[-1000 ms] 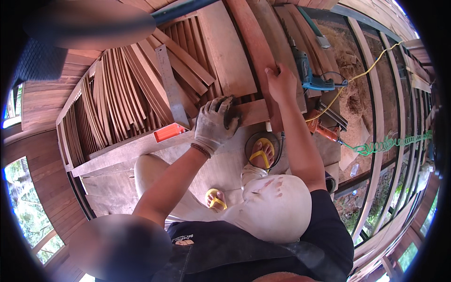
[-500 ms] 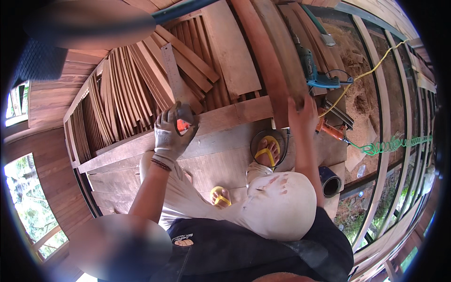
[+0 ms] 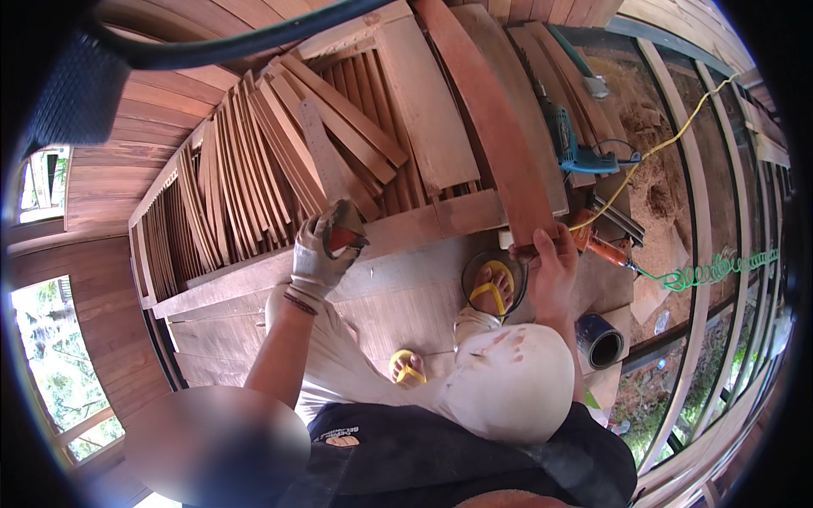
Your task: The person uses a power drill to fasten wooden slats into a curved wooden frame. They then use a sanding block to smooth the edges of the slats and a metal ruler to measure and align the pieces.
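My gloved left hand is closed around a small orange object just above a wooden cross beam. A brownish pad sits on top of that object under my fingers. My bare right hand grips the near end of a long reddish plank that runs away from me toward the top of the view. Below my hands are my feet in yellow flip-flops, standing on pale floorboards.
Several thin wooden slats lean in a stack at the left. A blue power drill lies right of the plank, with a yellow cable and a green coiled hose. A blue cylinder lies near my right knee.
My left hand moved left along the beam and took hold of the orange object that lay there. My right hand slid down the plank to its near end.
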The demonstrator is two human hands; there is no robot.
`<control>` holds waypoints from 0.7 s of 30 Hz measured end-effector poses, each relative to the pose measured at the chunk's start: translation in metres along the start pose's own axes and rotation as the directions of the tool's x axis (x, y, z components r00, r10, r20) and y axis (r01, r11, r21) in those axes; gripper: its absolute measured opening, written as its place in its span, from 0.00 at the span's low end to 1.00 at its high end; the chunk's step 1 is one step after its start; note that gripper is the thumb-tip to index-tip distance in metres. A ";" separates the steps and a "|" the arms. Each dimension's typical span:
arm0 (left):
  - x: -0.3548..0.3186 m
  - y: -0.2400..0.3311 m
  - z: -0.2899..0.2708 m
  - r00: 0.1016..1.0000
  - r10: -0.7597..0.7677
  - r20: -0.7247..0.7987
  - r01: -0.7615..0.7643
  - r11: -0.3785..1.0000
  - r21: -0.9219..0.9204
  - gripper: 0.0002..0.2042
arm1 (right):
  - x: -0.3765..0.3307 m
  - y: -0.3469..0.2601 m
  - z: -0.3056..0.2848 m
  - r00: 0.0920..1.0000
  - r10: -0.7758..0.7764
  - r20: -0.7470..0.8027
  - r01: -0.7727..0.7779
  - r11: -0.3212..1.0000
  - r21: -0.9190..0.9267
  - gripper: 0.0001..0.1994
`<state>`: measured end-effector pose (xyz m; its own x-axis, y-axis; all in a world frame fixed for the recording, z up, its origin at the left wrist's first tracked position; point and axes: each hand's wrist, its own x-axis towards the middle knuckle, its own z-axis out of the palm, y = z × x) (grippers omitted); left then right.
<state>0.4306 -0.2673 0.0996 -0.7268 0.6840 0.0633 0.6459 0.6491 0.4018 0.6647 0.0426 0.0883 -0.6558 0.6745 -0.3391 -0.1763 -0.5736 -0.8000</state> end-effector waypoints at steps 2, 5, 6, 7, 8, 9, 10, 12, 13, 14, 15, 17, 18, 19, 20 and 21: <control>0.003 0.013 0.001 0.998 -0.035 -0.055 0.033 0.999 -0.038 0.42 | -0.005 0.000 0.008 1.000 0.000 -0.018 0.000 1.000 -0.008 0.15; 0.009 0.038 -0.007 0.994 0.006 -0.107 -0.017 0.995 -0.103 0.40 | -0.015 0.008 0.011 0.999 0.050 0.003 -0.050 0.997 0.057 0.18; 0.010 0.046 -0.009 0.991 0.022 -0.129 -0.037 0.993 -0.110 0.40 | -0.018 0.009 0.013 0.997 0.071 -0.012 -0.070 0.993 0.097 0.18; 0.012 0.051 -0.011 0.989 0.035 -0.142 -0.054 0.990 -0.133 0.39 | -0.018 0.011 0.011 0.996 0.085 0.013 -0.086 0.991 0.106 0.19; 0.012 0.054 -0.010 0.989 0.036 -0.144 -0.057 0.989 -0.140 0.39 | -0.018 0.015 0.005 0.994 0.099 0.035 -0.102 0.988 0.113 0.19; 0.011 0.057 -0.010 0.989 0.038 -0.146 -0.060 0.987 -0.146 0.39 | -0.018 0.018 0.002 0.992 0.112 0.057 -0.118 0.986 0.120 0.19; 0.011 0.059 -0.009 0.988 0.041 -0.147 -0.064 0.986 -0.153 0.39 | -0.018 0.021 0.001 0.993 0.102 0.059 -0.108 0.986 0.124 0.18; 0.011 0.059 0.001 0.981 0.076 -0.178 -0.100 0.987 -0.129 0.39 | -0.020 0.027 0.001 0.995 0.087 0.059 -0.094 0.987 0.130 0.15; 0.012 0.060 0.005 0.977 0.096 -0.192 -0.119 0.986 -0.116 0.39 | -0.017 0.035 0.000 0.993 0.096 0.069 -0.103 0.990 0.099 0.15; 0.014 0.063 0.008 0.977 0.099 -0.189 -0.125 0.983 -0.132 0.39 | -0.011 0.046 -0.003 0.992 0.107 0.072 -0.112 0.991 0.069 0.15; 0.016 0.067 0.011 0.978 0.104 -0.181 -0.132 0.980 -0.150 0.39 | -0.007 0.055 -0.004 0.991 0.117 0.069 -0.120 0.992 0.040 0.15; 0.018 0.073 0.020 0.979 0.108 -0.174 -0.139 0.974 -0.177 0.39 | 0.002 0.068 -0.004 0.985 0.149 0.085 -0.151 0.988 0.024 0.16; 0.022 0.076 0.025 0.978 0.110 -0.180 -0.144 0.972 -0.185 0.39 | 0.005 0.069 0.001 0.982 0.161 0.094 -0.163 0.986 0.018 0.16; 0.024 0.080 0.030 0.976 0.113 -0.185 -0.148 0.970 -0.192 0.38 | 0.001 0.068 0.006 0.981 0.181 0.077 -0.181 0.983 0.002 0.16; 0.027 0.085 0.033 0.979 0.122 -0.161 -0.152 0.970 -0.191 0.37 | 0.001 0.065 0.009 0.977 0.196 0.089 -0.195 0.981 -0.022 0.16; 0.030 0.092 0.034 0.982 0.130 -0.138 -0.155 0.970 -0.190 0.35 | 0.002 0.062 0.011 0.972 0.212 0.101 -0.208 0.977 -0.046 0.15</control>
<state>0.4763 -0.1759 0.1070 -0.6619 0.7100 0.2403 0.6945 0.4603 0.5530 0.6445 0.0029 0.0438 -0.7491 0.4870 -0.4491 -0.0019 -0.6795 -0.7337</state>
